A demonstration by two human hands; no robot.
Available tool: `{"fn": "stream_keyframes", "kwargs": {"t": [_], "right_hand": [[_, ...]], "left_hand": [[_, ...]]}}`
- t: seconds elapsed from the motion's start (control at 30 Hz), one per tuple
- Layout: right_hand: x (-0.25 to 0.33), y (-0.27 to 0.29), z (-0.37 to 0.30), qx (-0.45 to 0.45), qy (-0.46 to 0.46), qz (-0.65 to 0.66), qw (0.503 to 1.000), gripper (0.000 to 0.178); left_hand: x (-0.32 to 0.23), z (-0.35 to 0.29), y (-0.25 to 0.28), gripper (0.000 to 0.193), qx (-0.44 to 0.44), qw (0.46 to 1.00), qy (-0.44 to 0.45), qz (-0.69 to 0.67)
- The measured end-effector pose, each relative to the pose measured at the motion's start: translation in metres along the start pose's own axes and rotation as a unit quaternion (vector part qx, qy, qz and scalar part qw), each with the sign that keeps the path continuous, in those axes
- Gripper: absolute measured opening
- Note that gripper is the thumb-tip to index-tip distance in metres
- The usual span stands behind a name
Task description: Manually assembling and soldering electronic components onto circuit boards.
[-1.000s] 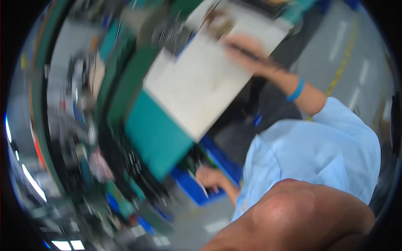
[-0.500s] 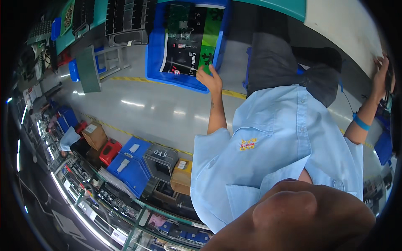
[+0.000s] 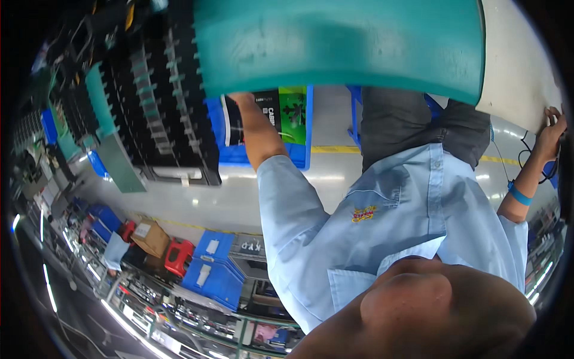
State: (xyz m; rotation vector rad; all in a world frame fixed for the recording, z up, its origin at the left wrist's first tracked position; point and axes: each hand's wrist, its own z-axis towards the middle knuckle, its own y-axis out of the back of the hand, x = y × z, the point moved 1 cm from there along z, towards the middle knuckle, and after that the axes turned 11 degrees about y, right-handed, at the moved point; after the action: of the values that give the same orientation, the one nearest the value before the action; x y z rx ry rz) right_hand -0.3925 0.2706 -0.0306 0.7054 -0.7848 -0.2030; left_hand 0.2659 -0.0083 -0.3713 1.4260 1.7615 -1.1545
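Observation:
My left hand [image 3: 241,97] reaches forward over the blue bin [image 3: 308,131]. Its fingers are hidden behind the edge of the teal tabletop [image 3: 341,54], so whether they hold anything does not show. In the bin lies a black and green printed sheet or package [image 3: 293,116], its far part covered by the tabletop. At the far right, my right hand [image 3: 553,133] rests by the edge of a white tabletop [image 3: 517,78]. Its fingers are partly extended, with nothing visible in them. A blue band [image 3: 521,194] circles that wrist.
Black slotted racks [image 3: 173,113] stand left of the teal tabletop. Dark cable loops [image 3: 529,158] hang near my right forearm. Farther back on the left are blue boxes [image 3: 215,275], a red stool [image 3: 178,254], a cardboard box [image 3: 149,236] and another person [image 3: 115,250].
The view has shifted, and the teal tabletop now covers much of the bin. My left hand has gone from the bin's near side to farther forward and left. The right hand stays at the white tabletop.

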Motion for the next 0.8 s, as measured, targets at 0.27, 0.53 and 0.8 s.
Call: {"fn": "stream_keyframes", "kwargs": {"t": [0.27, 0.53, 0.8], "right_hand": [[0.031, -0.013, -0.014, -0.018, 0.029, -0.019, 0.999, 0.037], [-0.055, 0.018, 0.013, 0.045, 0.030, 0.037, 0.998, 0.035], [-0.062, 0.028, 0.009, 0.027, 0.093, 0.063, 0.993, 0.038]], "left_hand": [[-0.047, 0.021, -0.097, 0.053, 0.316, 0.859, 0.137, -0.378], [-0.001, 0.136, -0.050, 0.054, 0.326, 0.816, 0.126, -0.460], [0.089, 0.033, 0.014, 0.037, 0.225, 0.847, 0.088, -0.473]]}}
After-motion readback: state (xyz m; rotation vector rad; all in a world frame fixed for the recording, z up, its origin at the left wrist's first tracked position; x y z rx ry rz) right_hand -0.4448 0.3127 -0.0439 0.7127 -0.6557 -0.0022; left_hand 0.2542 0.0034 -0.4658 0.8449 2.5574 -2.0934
